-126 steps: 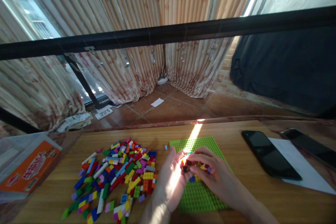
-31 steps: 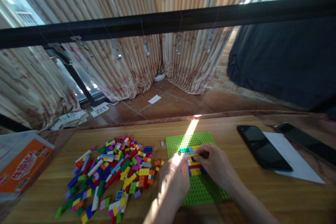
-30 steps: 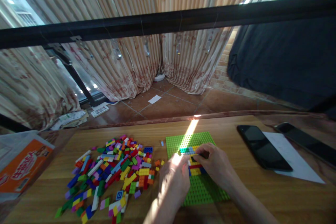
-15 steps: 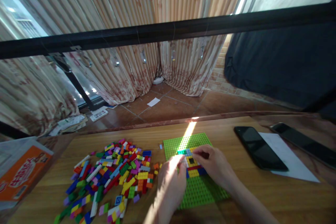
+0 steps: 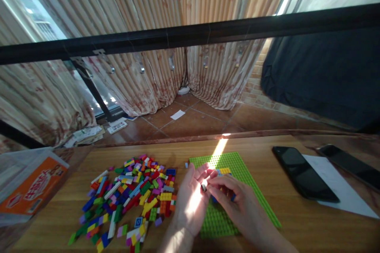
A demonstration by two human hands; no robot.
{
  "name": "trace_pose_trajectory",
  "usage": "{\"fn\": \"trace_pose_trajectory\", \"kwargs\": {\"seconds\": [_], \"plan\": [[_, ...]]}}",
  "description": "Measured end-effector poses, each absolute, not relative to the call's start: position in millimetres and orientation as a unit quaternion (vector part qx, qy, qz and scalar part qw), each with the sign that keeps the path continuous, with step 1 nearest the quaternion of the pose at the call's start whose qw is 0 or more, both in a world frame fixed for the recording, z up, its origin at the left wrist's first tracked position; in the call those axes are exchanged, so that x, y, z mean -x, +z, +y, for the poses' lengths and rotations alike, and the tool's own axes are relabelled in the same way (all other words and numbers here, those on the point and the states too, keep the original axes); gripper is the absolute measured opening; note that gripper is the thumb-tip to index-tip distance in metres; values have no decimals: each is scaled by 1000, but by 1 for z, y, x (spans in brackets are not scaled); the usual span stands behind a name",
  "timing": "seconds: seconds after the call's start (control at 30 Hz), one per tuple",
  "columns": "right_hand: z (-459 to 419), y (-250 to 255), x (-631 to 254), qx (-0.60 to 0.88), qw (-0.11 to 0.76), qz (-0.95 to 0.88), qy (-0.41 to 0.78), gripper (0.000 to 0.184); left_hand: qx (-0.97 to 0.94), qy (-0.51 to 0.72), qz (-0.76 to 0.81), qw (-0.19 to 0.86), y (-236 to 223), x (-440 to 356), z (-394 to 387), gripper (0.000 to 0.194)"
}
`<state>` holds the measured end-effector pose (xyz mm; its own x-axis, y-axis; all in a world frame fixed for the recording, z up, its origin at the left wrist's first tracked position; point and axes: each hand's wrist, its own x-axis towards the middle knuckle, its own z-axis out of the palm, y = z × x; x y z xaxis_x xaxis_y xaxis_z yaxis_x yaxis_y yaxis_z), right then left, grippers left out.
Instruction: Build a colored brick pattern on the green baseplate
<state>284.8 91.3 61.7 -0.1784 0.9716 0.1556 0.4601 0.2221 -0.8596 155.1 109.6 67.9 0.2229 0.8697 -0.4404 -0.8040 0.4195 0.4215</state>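
My left hand [image 5: 192, 201] is turned palm up with its fingers curled, cradling a small dark-and-white toy brick [image 5: 204, 187]. My right hand [image 5: 233, 195] comes in from the right, its thumb and fingertips pinched together at that brick. Both hands are over the green studded baseplate [image 5: 252, 189]. On the plate, a patch of joined coloured bricks [image 5: 225, 170] shows yellow and some blue; my hands cover most of it.
Loose coloured bricks [image 5: 127, 189] are heaped on the wooden table left of the plate. One small light-blue brick [image 5: 186, 165] lies by the plate's corner. To the right lie a black phone [image 5: 304, 174], white paper [image 5: 347, 201] and another dark phone [image 5: 350, 164]. An orange-labelled plastic container [image 5: 32, 185] stands far left.
Both hands have lifted off the joined bricks. My left hand has rolled palm up, exposing the small brick, and my right fingers have moved left to it. The camera view has shifted slightly.
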Motion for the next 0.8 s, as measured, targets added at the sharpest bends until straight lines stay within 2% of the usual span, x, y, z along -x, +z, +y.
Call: {"fn": "trace_pose_trajectory", "kwargs": {"seconds": [0.2, 0.4, 0.53, 0.63, 0.8], "plan": [[90, 56, -272, 534, 356, -701, 311, 6, -129, 552, 308, 764, 65, -162, 104, 44], [91, 52, -276, 530, 382, -694, 302, 15, -180, 549, 302, 758, 60, -167, 102, 46], [97, 51, -292, 551, 391, -655, 338, 20, -315, 539, 451, 638, 52, -164, 106, 36], [102, 49, -302, 566, 428, -609, 354, 16, -434, 475, 543, 540, 53, -161, 109, 29], [101, 48, -302, 539, 427, -635, 352, 7, -508, 395, 523, 559, 60, -161, 107, 25]]}}
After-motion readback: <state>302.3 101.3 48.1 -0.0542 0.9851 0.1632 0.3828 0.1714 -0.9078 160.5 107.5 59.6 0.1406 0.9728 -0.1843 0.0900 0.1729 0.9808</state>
